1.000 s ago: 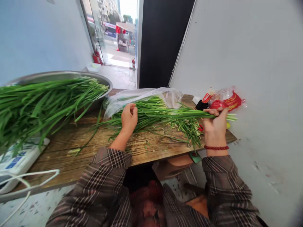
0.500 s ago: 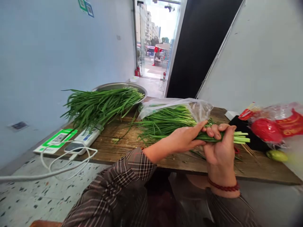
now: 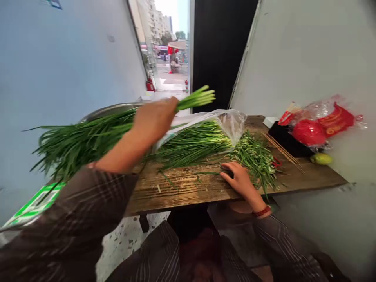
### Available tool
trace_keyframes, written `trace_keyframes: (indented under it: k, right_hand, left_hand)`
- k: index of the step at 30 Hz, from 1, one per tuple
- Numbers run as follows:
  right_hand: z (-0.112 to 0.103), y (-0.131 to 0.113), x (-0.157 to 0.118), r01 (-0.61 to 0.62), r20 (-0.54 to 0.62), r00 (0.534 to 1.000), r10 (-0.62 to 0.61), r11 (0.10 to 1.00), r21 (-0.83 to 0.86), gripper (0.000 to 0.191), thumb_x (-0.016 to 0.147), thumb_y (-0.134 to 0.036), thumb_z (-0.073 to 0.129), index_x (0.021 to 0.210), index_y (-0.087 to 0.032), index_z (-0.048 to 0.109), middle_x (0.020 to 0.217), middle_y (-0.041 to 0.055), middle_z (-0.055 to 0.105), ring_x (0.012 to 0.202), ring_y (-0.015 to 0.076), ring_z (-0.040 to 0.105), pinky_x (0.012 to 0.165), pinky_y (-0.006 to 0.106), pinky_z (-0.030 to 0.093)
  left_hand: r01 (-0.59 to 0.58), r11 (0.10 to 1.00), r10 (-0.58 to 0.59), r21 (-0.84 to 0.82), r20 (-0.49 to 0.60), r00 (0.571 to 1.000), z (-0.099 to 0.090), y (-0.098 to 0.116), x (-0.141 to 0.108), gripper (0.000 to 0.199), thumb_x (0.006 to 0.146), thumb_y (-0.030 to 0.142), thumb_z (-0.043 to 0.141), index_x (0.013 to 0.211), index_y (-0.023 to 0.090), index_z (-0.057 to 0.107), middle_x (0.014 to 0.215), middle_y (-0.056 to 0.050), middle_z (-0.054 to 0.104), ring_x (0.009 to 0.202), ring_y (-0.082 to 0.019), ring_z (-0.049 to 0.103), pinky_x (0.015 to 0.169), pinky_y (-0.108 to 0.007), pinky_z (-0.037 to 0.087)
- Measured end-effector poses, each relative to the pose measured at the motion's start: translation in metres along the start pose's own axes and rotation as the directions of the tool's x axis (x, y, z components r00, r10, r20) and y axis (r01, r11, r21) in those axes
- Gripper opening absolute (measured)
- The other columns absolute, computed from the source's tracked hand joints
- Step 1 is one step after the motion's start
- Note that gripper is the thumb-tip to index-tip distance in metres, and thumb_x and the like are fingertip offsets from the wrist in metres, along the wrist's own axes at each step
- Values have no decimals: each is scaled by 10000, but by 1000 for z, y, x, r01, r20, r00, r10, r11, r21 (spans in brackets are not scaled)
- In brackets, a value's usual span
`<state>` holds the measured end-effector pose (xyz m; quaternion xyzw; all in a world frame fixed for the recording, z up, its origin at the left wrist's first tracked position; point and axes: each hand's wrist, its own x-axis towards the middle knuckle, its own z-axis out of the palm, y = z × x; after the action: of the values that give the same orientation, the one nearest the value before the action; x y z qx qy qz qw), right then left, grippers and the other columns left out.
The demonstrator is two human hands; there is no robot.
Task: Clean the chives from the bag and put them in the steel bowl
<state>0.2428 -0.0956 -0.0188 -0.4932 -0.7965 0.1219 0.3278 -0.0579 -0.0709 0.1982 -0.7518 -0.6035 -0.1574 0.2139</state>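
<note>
My left hand (image 3: pixel 154 119) is raised at the left of the head view, closed around a bundle of green stalks (image 3: pixel 199 98) whose pale ends point right. Behind it a large heap of long green leaves (image 3: pixel 79 145) lies in and over a metal bowl (image 3: pixel 108 109). My right hand (image 3: pixel 239 178) rests low on the wooden table (image 3: pixel 182 188), fingers apart, beside a thin green strand (image 3: pixel 207 172). More stalks (image 3: pixel 194 145) lie in a clear plastic bag (image 3: pixel 232 123) at the middle. A pile of loose trimmings (image 3: pixel 255 156) is just beyond my right hand.
At the right are a black tray (image 3: pixel 286 141), red plastic packages (image 3: pixel 310 132), thin wooden sticks (image 3: pixel 284 152) and a yellow-green fruit (image 3: pixel 321 158). A green-edged card (image 3: pixel 35 201) lies at the left. The table's front edge runs below my hands.
My left hand has carried the bundle up and left toward the bowl. My right hand has let go of it and come down to the table. The view has shifted right.
</note>
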Motion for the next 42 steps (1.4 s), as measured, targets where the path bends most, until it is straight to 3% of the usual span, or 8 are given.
trace_keyframes:
  k: [4,10,13,19,24,28,35,42]
  right_hand:
    - [8,-1,-3,-5,6,1000,7,978,-207,253,897,-323,605,1116,-201,640,1084,104,632,1035,253,565,911,410,452]
    - [8,-3,4,36,33,999,-28,962,-272,148,948,-209,508,993,-197,648,984,76,627,948,212,564,858,347,451]
    - [8,-5,3,27,17,1000,-23,954,-298,158,965,-216,467,974,-191,623,969,82,631,935,217,574,843,341,452]
    - [9,-3,0,-228,-252,950,185,961,-156,220,996,-278,360,1059,-197,555,925,71,666,811,211,628,721,315,453]
    - [4,10,-2,-277,-430,844,321,947,164,222,971,-331,370,1047,-188,522,714,5,611,665,178,599,680,298,449]
    - [8,1,2,-226,-398,867,299,949,221,204,952,-311,395,1053,-196,531,726,1,621,670,173,601,679,297,464]
    - [22,-29,15,-21,-205,978,30,999,45,252,970,-260,409,1114,-204,607,1088,83,679,1008,206,630,878,336,484]
    - [1,-3,8,-78,-291,953,82,997,25,246,948,-295,479,987,-191,698,963,83,718,915,206,663,834,331,507]
  left_hand:
    - [60,977,-39,205,-104,994,22,-73,22,350,974,324,348,1124,94,564,1062,-142,637,1009,-311,610,817,-532,519]
    - [63,998,-67,-27,-219,973,102,-149,24,655,865,690,360,1131,133,581,1150,-60,623,1243,-376,492,1015,-688,320]
    - [-40,991,1,-126,-295,956,117,-125,15,726,845,736,341,1238,165,555,1219,-58,610,1272,-356,474,1064,-672,276]
    - [-281,845,75,-456,-418,905,92,-7,-6,365,910,416,479,1135,184,648,1069,-54,696,1041,-229,628,952,-431,497]
    - [-134,562,102,-816,-92,990,112,77,-35,276,881,363,509,951,182,705,892,-41,719,821,-178,646,788,-314,511]
    - [149,257,230,-955,210,950,152,120,-48,310,798,354,601,987,132,706,743,-33,681,652,-147,590,633,-268,472]
    - [390,-312,48,-867,395,917,174,106,-47,329,777,439,662,839,116,681,666,-5,614,530,-81,536,538,-211,427]
    - [364,-503,-101,-784,472,876,177,79,-40,302,744,398,702,821,110,652,662,-5,609,534,-86,567,551,-214,466]
